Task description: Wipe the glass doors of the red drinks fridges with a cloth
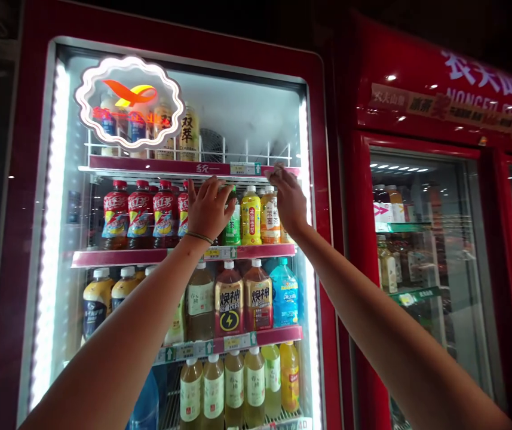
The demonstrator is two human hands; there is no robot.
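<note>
Both arms reach up toward a lit drinks fridge (324, 239) with a red frame. My left hand (209, 209) is raised with its fingers spread, over the second shelf's row of bottles; it appears to lie on the glass front, though contact is hard to confirm. Close to the right end of the top shelf strip (161, 165), my right hand (290, 197) has its fingers curled together. Something small and pale shows at those fingertips, too unclear to name. Beyond the hands stand red-labelled tea bottles (140, 209), a yellow bottle (251, 215) and an orange-labelled bottle (270, 216).
A wavy-edged round logo (130, 103) glows at the fridge's upper left. Lower shelves hold dark-labelled drinks (229, 298), a blue bottle (285, 292) and pale green bottles (213, 388). On the right stands another red fridge (358, 269) with glass doors.
</note>
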